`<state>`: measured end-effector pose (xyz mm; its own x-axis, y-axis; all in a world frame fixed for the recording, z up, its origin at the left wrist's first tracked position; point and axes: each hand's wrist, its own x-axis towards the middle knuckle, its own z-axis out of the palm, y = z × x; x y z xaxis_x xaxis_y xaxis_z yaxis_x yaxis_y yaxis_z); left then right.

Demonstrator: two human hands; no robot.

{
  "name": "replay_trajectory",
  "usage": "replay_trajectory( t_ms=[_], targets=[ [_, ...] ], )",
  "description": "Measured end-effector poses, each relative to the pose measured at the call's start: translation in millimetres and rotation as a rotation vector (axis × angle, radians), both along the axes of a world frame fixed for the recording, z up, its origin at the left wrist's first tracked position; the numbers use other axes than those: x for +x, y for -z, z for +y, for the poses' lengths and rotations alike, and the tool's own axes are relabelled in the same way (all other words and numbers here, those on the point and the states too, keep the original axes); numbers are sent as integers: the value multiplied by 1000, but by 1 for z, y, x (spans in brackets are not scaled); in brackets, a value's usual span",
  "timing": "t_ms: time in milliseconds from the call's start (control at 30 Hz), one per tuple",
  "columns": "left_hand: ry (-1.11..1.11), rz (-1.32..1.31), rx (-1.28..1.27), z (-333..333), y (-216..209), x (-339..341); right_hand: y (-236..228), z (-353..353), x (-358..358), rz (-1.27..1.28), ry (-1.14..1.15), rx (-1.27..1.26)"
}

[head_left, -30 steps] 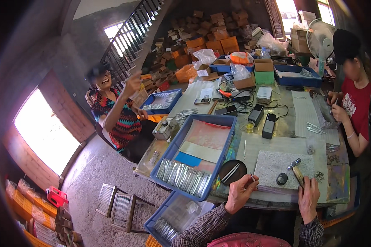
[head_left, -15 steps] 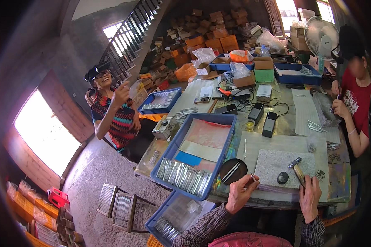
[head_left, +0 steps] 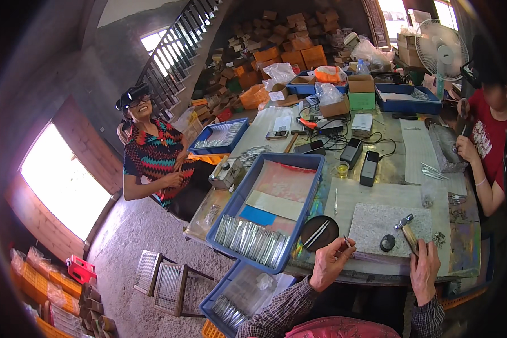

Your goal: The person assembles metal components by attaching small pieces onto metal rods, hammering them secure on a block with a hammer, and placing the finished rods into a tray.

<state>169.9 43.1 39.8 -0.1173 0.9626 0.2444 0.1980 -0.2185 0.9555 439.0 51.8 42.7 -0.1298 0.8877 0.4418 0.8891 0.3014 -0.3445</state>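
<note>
My left hand is closed in a pinch on a thin metal piece at the near table edge; most of that piece is hidden by the fingers. My right hand grips the end of a small hammer, whose metal head rests over the grey stone block. A round black knob-like object stands on the block between my hands. Just beyond my left hand, a dark round dish holds a pair of tweezers.
Left of the dish, a blue tray holds rows of metal tweezers; another blue bin sits lower. Black boxes with cables lie farther back. One person sits across at left, another works at right. Stools stand on the floor.
The person at left has lowered a raised hand to the lap. The person at right has raised one hand slightly. My hands stay almost still.
</note>
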Motion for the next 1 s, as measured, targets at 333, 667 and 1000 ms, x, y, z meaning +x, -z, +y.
replay_trajectory(
  t_ms=[333, 667, 1000],
  targets=[
    [-4, -14, 10, -1, -2, -2, 0, 0, 0, -10, -9, -3],
    [1, -11, 18, 8, -6, 3, 4, 1, -1, -10, 9, 11],
    [-1, -20, 8, 8, -2, 4, 2, 1, -2, -1, -1, 35]
  ],
)
